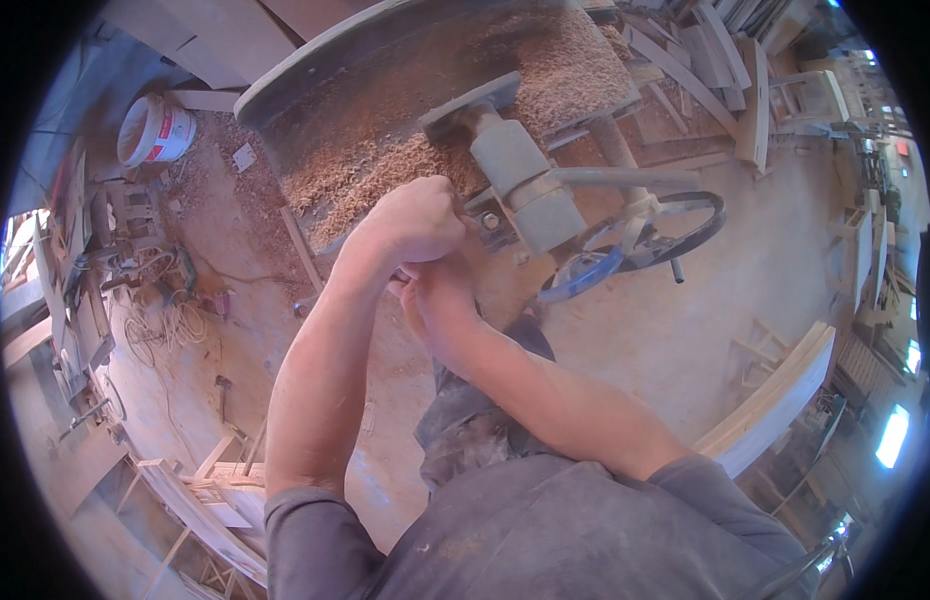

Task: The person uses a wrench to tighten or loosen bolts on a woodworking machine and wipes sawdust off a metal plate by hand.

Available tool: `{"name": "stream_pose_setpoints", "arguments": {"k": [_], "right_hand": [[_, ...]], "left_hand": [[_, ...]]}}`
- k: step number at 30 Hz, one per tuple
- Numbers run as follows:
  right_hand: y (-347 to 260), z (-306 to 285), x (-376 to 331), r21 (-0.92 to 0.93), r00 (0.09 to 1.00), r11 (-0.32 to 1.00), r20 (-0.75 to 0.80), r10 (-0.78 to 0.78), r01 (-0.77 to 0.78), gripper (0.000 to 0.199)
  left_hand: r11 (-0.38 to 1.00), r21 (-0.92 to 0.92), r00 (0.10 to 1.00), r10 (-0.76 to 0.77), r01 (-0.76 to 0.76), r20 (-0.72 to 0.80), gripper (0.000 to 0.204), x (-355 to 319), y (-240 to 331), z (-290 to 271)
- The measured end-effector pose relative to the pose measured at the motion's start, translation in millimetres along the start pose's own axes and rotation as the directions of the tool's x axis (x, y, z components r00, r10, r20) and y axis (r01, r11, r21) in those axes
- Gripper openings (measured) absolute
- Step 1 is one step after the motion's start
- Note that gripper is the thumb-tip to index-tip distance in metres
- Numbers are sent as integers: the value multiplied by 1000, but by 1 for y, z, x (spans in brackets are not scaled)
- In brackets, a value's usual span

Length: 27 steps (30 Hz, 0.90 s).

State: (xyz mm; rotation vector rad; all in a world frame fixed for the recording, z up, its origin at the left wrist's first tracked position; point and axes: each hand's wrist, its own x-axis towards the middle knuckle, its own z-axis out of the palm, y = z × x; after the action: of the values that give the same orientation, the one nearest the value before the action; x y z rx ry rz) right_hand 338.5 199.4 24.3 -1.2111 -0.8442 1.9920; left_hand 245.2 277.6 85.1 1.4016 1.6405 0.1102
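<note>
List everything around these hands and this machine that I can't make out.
All in the head view:
- Anything between the left hand and right hand: hidden by the overlapping hands.
- Part of the wood shavings: blocked by the left hand.
- The bucket's contents: too small, hazy.

No readable text, the red label [167, 130] on the white bucket [186, 136] too blurred.

Cylindrical housing [515, 165]: grey, dusty, tilted; it is mounted at the machine bed's near edge.
Bolt [492, 220]: round-headed; it is seated just beside the housing.
Machine bed [320, 105]: broad, strewn with brown shavings [360, 180].
</note>
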Motion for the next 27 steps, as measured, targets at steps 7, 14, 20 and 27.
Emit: {"name": "stream_pose_setpoints", "arguments": {"k": [7, 14, 20, 27], "right_hand": [[0, -31, -27, 147, 995, 984, 48, 93, -99, 23], [-36, -73, -61, 120, 971, 965, 88, 222, -232, 24], [-53, -78, -70, 210, 951, 929, 127, 283, -305, 13], [-48, -83, -70, 127, 957, 950, 83, 278, -287, 24]], "left_hand": [[963, -242, 987, -137, 114, -80, 33, -23, 11, 24], [448, -894, 950, -270, -18, -155, 44, -31, 8, 108], [185, -982, 979, -205, 28, -11, 40, -39, 14, 122], [250, -966, 975, -222, 68, 11, 44, -52, 16, 124]]}}
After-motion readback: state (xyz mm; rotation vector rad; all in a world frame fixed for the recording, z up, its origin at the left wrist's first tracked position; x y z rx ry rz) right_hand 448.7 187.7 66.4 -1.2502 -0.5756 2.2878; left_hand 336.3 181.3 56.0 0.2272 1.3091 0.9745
